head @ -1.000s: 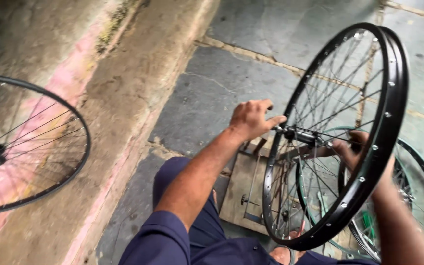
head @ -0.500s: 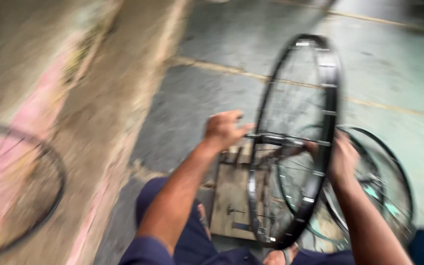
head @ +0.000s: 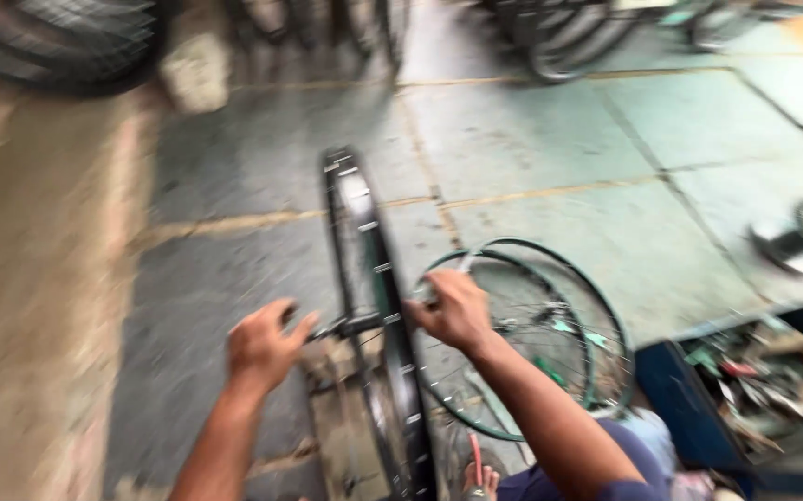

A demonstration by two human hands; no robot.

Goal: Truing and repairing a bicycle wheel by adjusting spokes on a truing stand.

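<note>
At the black wheel's (head: 374,306) hub, left hand (head: 262,348) and right hand (head: 457,311) each grip an axle end.

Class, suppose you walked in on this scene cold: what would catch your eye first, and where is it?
First, the black bicycle wheel, upright and edge-on at centre, with the left hand and right hand at either end of its axle. Just right of it, green-rimmed wheels lie on the grey stone floor. At lower right sits a blue box of cluttered tools.
</note>
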